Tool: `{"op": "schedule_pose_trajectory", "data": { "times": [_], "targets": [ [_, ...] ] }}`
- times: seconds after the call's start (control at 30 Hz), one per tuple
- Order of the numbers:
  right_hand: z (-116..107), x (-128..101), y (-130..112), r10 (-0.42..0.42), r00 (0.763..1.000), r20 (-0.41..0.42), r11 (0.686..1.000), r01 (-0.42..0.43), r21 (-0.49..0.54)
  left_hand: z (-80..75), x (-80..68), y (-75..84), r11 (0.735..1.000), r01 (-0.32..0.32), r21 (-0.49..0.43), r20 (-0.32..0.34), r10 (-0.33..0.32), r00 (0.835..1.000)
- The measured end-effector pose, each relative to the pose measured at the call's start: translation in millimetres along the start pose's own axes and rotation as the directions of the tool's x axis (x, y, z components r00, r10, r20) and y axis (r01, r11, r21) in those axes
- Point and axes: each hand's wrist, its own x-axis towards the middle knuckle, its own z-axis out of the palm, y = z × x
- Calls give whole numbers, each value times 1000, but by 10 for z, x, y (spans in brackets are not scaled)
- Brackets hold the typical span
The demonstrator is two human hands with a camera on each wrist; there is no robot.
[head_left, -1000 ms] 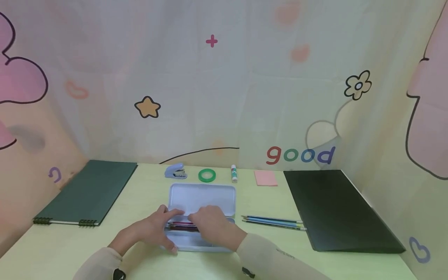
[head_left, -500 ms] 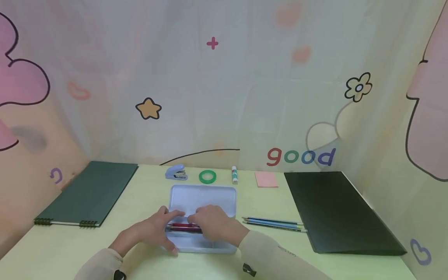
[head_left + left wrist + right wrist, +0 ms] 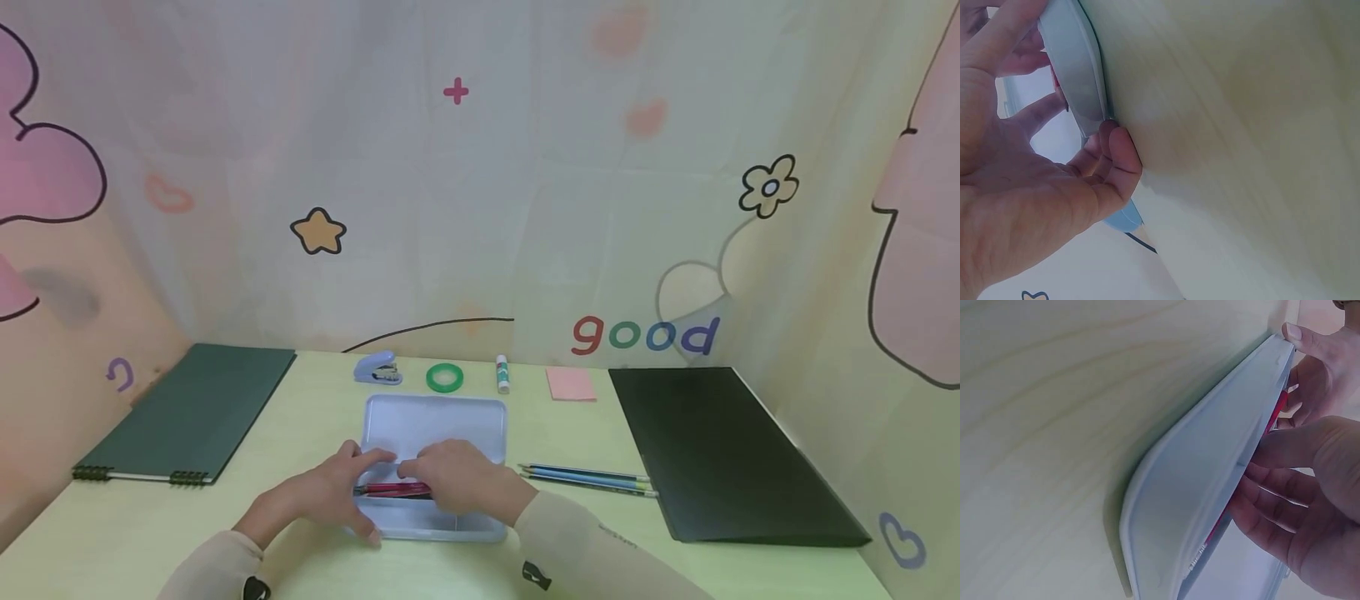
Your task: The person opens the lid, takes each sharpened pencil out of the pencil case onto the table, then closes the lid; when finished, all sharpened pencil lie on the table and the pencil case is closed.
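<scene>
A pale blue pencil case (image 3: 435, 425) lies with its lid folded back on the table. My left hand (image 3: 330, 487) grips the left end of the case, thumb at the near corner and fingers toward the hinge. The left wrist view has these fingers (image 3: 1119, 159) curled against the case's end wall. Inside the tray lie red pencils (image 3: 393, 490), side by side. My right hand (image 3: 461, 479) reaches into the tray from the right and pinches the red pencils between thumb and fingers; it hides their right ends. In the right wrist view, red shows on both sides of the thumb (image 3: 1291, 447).
Several pencils (image 3: 588, 478) lie right of the case, touching a black folder (image 3: 727, 450). Behind the case are a stapler (image 3: 378, 368), green tape (image 3: 445, 377), a glue stick (image 3: 502, 374) and pink sticky notes (image 3: 571, 384). A green spiral notebook (image 3: 187, 417) lies at left.
The red pencils have shifted slightly toward the near side of the tray and turned a little. My right index finger has edged left. My left hand stays in place on the case.
</scene>
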Motion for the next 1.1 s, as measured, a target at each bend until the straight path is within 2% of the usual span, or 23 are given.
{"op": "schedule_pose_trajectory", "data": {
  "times": [0.23, 0.43, 0.6, 0.9, 1.1],
  "targets": [
    [3, 25, 35, -1, 1000, 25, 1000, 1, 21, 4, 1, 8, 1000, 17, -2, 3, -17, 1000],
    [-12, 8, 57, -18, 1000, 11, 999, 18, 29, 4, 5, -4, 1000, -8, 4, -2, 8, 1000],
    [-53, -21, 82, -43, 999, 13, 998, 42, 39, 6, 12, -5, 1000, -2, 8, -2, 2, 1000],
    [-149, -155, 207, -37, 999, 9, 996, 36, 82, 4, 11, 10, 1000, 4, 21, -6, -4, 1000],
    [-216, -323, 319, -23, 1000, -3, 991, 23, 132, -2, 9, 28, 1000, -2, 27, -4, 2, 1000]
  ]
}}
